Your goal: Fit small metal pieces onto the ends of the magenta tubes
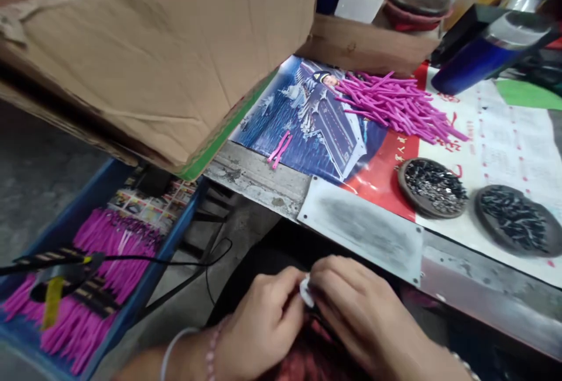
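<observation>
Over my lap, my left hand (266, 325) and my right hand (357, 305) meet with fingers closed around a small white item (306, 291); its exact shape is mostly hidden. A worn grey metal plate (362, 229) lies at the table edge just beyond my hands. Two small pink strips (280, 150) rest near that edge, left of the plate. Farther back lies a pile of pink strips (395, 103). To the right are a round dish of small dark and silvery metal pieces (434, 188) and another dish of dark pieces (518, 220).
A large cardboard box (167, 59) overhangs the table's left side. Below it, a blue crate (182, 217) holds bundles of pink strips. A black cable (167, 261) crosses beside the crate. A blue cylinder (478, 56) lies tilted at the back right.
</observation>
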The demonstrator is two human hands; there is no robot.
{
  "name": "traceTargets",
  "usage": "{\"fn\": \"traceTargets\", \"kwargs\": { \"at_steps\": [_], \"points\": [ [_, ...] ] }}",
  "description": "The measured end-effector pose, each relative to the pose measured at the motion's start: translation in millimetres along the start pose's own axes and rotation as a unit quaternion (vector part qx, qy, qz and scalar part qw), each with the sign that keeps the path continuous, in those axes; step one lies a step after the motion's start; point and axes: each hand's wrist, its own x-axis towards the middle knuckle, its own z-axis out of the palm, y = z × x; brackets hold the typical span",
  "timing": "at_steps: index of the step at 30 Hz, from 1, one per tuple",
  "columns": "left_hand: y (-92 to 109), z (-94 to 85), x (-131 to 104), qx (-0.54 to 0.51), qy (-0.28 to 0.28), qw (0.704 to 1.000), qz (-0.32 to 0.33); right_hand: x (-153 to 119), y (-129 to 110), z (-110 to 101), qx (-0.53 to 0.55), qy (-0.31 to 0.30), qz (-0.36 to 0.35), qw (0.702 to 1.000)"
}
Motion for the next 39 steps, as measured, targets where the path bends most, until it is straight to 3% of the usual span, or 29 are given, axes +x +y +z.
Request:
{"fn": "traceTargets", "kwargs": {
  "at_steps": [3,6,8,12,15,19,23,27,30,32,34,36,39],
  "points": [
    [0.8,-8.9,-1.8,0.051,0.003,0.999,0.013,20.6,-2.8,-1.2,-0.078,-0.034,0.011,0.996],
    [0.9,-19.9,-1.0,0.024,0.021,0.999,0.001,45.1,-0.9,-3.9,-0.016,-0.117,-0.036,0.992],
    [-0.5,-26.5,0.2,-0.019,0.033,0.999,-0.021,67.9,10.5,-10.6,-0.021,-0.128,-0.039,0.991],
    [-5.1,-36.5,2.5,-0.081,0.054,0.994,-0.046,139.6,52.1,-34.8,-0.136,-0.027,0.042,0.989],
    [-5.5,-42.2,4.2,-0.093,0.072,0.992,-0.049,205.7,73.6,-42.3,-0.124,0.031,0.114,0.985],
    [-0.3,-49.0,7.1,-0.096,0.095,0.990,-0.048,276.6,77.9,-24.3,-0.083,0.035,0.126,0.988],
    [3.1,-52.3,10.1,-0.098,0.114,0.987,-0.053,301.7,76.6,-10.9,-0.070,0.031,0.099,0.992],
    [3.3,-51.9,11.7,-0.110,0.106,0.986,-0.063,265.2,80.2,-32.4,-0.090,0.066,0.102,0.989],
    [7.1,-54.5,17.5,-0.100,0.107,0.988,-0.044,200.7,76.4,-58.3,-0.076,0.092,0.096,0.988],
    [11.7,-60.3,29.0,-0.049,0.141,0.989,-0.007,147.6,68.4,-69.3,-0.062,0.075,0.095,0.991],
    [16.9,-69.8,49.5,0.050,0.210,0.975,0.045,93.1,58.3,-70.9,-0.026,0.066,0.074,0.995],
    [21.9,-81.8,78.4,0.154,0.288,0.941,0.088,42.7,49.8,-63.1,-0.001,0.070,0.052,0.996],
    [28.7,-99.2,128.5,0.217,0.341,0.910,0.091,-17.5,45.8,-40.7,0.016,0.117,0.077,0.990]
  ]
}}
